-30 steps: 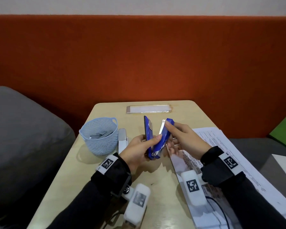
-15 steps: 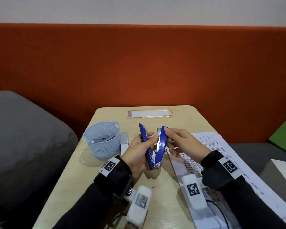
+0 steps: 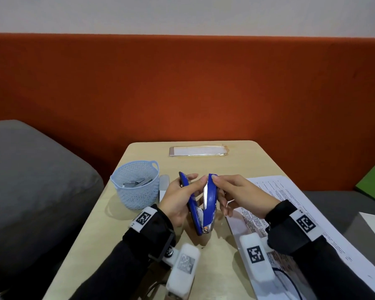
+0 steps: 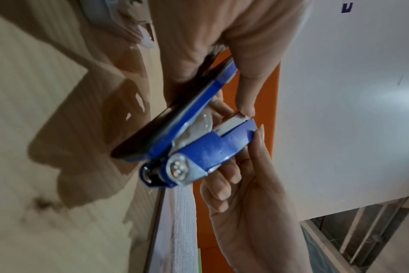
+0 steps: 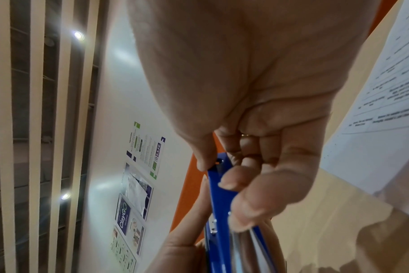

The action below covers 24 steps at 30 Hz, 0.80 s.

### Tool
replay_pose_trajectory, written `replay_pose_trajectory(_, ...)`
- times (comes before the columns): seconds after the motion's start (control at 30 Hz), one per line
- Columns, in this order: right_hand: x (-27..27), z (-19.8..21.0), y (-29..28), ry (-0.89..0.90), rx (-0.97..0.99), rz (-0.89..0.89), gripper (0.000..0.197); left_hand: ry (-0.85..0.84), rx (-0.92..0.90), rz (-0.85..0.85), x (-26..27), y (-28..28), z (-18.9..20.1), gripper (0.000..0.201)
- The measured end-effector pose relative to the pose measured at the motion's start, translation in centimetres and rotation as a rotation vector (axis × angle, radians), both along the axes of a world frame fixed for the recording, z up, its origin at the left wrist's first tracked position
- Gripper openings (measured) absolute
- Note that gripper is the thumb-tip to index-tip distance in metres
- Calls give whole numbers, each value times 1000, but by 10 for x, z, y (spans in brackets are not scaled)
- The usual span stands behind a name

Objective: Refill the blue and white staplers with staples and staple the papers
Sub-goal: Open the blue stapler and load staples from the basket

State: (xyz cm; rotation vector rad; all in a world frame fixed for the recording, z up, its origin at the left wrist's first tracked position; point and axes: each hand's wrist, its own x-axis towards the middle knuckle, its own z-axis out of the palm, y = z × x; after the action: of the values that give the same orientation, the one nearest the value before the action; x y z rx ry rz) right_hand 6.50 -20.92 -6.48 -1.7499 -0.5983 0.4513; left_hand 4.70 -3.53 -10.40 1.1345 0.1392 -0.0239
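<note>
The blue stapler [image 3: 204,208] stands upright over the table, hinge down, its two halves spread in a narrow V. My left hand [image 3: 191,185] grips the left half, thumb across its inner side. My right hand [image 3: 220,185] pinches the right half, which carries the metal staple channel, with the index fingertip at its top end. The left wrist view shows the blue stapler [image 4: 199,147] from the hinge end, between both hands. The white stapler [image 3: 164,185] lies on the table behind my left hand, partly hidden. Printed papers [image 3: 290,202] lie to the right.
A light blue basket [image 3: 136,191] holding strips of staples [image 3: 136,182] stands at the left of the wooden table [image 3: 117,224]. A flat clear packet [image 3: 198,151] lies at the far edge. A grey cushion [image 3: 30,180] is left of the table, an orange wall panel behind.
The V between the stapler's halves has narrowed, and the stapler now leans slightly left. Both hands keep their hold and have sunk a little toward the table.
</note>
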Motion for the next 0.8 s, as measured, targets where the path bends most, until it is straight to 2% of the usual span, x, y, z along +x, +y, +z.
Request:
replay_pose_trajectory(0.17,1,-4,2,21,-15,-3,49,-19,-7,15,1,-1,0,35)
replay_pose_trajectory(0.3,-3,0,5,20,-10,-21,52,-39,5,5,-3,-3,4,63)
replay_pose_trajectory(0.33,-4,1,5,22,0,-27,50,-47,9,3,-3,-3,5,63)
replay_pose_trajectory(0.43,-8,6,7,42,28,-32,45,-54,-20,16,-3,-1,9,39)
replay_pose_trajectory(0.5,-10,6,8,33,15,-30,49,-60,-28,12,-3,2,11,31)
replay_pose_trajectory(0.67,-11,5,10,-1,34,-35,36,-91,-29,-27,-1,4,11,43)
replay_pose_trajectory(0.8,-11,6,10,-15,37,-39,34,-119,-56,-52,-2,4,11,46)
